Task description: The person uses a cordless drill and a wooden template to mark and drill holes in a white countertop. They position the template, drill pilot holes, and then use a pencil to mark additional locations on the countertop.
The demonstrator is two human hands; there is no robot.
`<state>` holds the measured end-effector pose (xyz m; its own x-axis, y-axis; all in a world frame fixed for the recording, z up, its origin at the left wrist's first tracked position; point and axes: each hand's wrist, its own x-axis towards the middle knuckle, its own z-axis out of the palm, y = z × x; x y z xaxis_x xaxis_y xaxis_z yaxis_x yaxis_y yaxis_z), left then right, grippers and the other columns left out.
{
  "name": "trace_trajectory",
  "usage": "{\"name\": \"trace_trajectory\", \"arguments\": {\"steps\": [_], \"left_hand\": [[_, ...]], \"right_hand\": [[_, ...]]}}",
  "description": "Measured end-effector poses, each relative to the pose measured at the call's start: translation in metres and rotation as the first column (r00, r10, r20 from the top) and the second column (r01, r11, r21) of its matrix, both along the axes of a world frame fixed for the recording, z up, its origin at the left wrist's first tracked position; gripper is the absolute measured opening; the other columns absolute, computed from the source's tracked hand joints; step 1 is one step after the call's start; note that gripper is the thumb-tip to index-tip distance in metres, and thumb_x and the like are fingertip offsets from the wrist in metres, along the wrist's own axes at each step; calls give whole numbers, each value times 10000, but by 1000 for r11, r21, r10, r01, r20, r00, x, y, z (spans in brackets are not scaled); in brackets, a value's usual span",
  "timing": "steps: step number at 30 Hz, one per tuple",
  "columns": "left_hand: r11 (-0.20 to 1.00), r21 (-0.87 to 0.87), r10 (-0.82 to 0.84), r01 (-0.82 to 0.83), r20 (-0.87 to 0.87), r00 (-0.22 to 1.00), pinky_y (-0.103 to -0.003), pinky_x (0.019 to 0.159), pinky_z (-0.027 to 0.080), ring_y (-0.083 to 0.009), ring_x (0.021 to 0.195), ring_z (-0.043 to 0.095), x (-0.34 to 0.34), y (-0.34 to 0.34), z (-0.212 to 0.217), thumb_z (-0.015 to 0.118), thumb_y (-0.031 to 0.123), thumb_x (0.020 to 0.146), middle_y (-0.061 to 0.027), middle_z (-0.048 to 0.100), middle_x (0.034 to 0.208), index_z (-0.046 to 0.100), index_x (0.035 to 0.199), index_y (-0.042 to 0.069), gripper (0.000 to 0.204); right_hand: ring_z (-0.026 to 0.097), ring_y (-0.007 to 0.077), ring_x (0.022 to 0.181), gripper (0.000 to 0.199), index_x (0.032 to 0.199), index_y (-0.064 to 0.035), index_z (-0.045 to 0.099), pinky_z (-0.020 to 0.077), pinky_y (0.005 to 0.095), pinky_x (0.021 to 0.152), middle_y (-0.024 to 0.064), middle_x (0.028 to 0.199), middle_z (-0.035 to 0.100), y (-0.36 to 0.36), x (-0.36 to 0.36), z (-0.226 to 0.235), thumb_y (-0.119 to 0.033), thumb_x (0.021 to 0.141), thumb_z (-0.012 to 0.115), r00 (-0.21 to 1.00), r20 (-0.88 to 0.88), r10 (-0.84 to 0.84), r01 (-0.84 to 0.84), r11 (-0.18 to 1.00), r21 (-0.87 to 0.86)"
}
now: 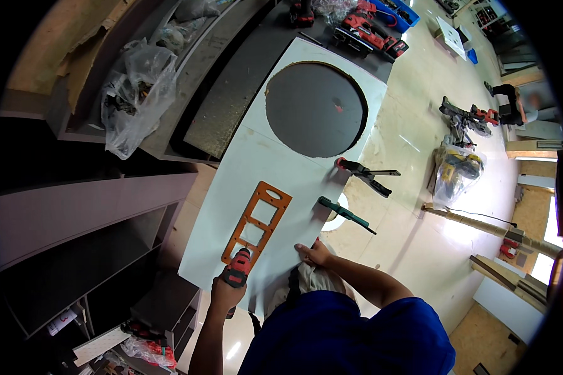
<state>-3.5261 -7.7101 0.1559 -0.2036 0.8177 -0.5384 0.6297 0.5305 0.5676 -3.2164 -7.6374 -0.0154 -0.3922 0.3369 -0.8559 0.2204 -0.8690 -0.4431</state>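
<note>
My left hand (224,292) is wrapped around the grip of a red and black cordless drill (236,270). The drill's front end is over the near opening of an orange template (254,229), a flat plate with square cut-outs; its tip is too small to make out. Under the template lies a white board (219,206) with a large round hole at its far end. At the board's near right edge, my right hand (314,253) grips the board, its lower fingers hidden. A green clamp (347,215) and a black clamp with red pads (368,175) sit on the board's right edge.
Red power tools (369,31) and a blue bin (399,14) stand beyond the board. Dark shelving (75,219) and a clear plastic bag (141,94) are on the left. At right, a bagged yellow tool (460,169) lies on the floor; another person (516,106) is farther off.
</note>
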Motion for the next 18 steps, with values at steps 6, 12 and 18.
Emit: {"name": "trace_trajectory", "arguments": {"steps": [6, 12, 18], "left_hand": [[1000, -17, -22, 22, 14, 1000, -462, 746, 564, -421, 864, 682, -2, 0, -2, 746, 132, 726, -197, 710, 884, 630, 1081, 49, 383], [1000, -27, 11, -11, 5, 1000, -457, 742, 564, -414, 855, 687, -4, -5, -7, 738, 129, 738, -193, 707, 869, 640, 1034, 44, 322], [993, -91, 84, -79, 52, 995, -373, 549, 540, -206, 590, 690, -5, -5, -15, 688, 100, 784, -98, 644, 678, 599, 954, 8, 212]], "right_hand": [[469, 132, 409, 384, 1031, -20, 603, 329, 286, 388, 40, 577, 534, -2, -2, -3, -396, 969, 647, 1000, -15, 3, -2, 999, 50], [469, 129, 412, 394, 1038, -23, 608, 329, 282, 388, 37, 579, 533, -2, -2, -6, -408, 966, 648, 1000, -10, 0, 1, 996, 84], [617, 137, 715, 479, 1083, -23, 702, 496, 297, 650, 52, 837, 687, -3, 2, -12, -473, 922, 689, 994, 68, 88, -91, 995, 50]]}}
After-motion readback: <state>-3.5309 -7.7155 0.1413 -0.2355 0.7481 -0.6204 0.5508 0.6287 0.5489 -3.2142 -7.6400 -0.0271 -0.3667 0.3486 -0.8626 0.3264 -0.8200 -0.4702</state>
